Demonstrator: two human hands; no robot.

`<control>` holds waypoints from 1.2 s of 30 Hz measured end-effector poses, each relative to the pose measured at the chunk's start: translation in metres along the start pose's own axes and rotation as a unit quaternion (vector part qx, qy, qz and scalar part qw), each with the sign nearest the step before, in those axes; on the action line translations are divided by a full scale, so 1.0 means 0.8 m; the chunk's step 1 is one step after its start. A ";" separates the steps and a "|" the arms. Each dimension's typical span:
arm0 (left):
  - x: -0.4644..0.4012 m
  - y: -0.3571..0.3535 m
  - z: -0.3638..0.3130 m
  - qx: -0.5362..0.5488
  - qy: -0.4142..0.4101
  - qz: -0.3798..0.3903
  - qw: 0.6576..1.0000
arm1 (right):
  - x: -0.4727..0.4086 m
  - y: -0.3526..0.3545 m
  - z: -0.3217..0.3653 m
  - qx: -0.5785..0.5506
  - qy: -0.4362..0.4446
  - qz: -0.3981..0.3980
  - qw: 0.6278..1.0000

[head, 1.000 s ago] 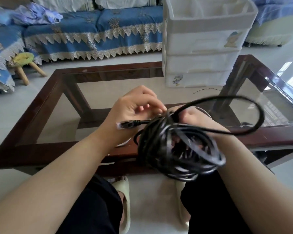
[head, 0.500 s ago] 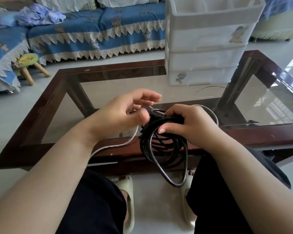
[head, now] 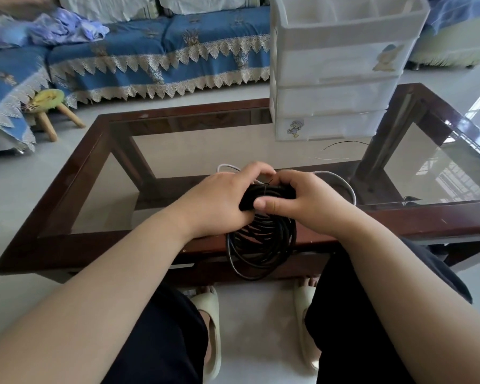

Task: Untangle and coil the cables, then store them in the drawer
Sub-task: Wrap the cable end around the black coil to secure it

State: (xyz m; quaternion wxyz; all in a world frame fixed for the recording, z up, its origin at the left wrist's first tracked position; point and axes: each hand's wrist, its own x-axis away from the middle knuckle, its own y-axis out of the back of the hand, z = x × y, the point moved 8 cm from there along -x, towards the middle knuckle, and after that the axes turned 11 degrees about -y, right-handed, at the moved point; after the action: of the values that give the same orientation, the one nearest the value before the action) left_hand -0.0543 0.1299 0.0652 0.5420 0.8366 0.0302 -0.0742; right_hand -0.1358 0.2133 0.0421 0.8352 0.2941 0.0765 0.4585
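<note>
A black cable (head: pixel 261 245) wound into a coil hangs over the near edge of the glass table (head: pixel 67 223). My left hand (head: pixel 219 200) grips the top of the coil from the left. My right hand (head: pixel 302 200) grips the same top from the right, thumb pressed across the strands. A white cable (head: pixel 341 181) lies on the glass just behind my hands, partly hidden by them. The white plastic drawer unit (head: pixel 336 79) stands at the table's far right, its three drawers shut.
Two thin wire ties (head: pixel 344 144) lie on the glass in front of the drawer unit. A blue-covered sofa (head: pixel 155 54) runs along the back, and a small wooden stool (head: pixel 49 106) stands on the floor at left. My knees and slippers are below the table edge.
The loose black loop that swung out to the right has been gathered into the coil. My left hand, open half a second ago, has closed on the coil's top beside my right hand.
</note>
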 end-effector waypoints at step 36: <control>-0.009 -0.023 0.042 0.565 0.212 -0.234 0.762 | -0.020 0.001 -0.026 -0.342 -0.029 0.000 0.939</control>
State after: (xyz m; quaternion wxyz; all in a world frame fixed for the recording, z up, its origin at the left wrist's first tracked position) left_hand -0.0667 0.1074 0.0362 -0.0835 0.9526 0.2917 -0.0230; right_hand -0.1537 0.2095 0.0231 0.8874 0.0042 -0.1090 0.4480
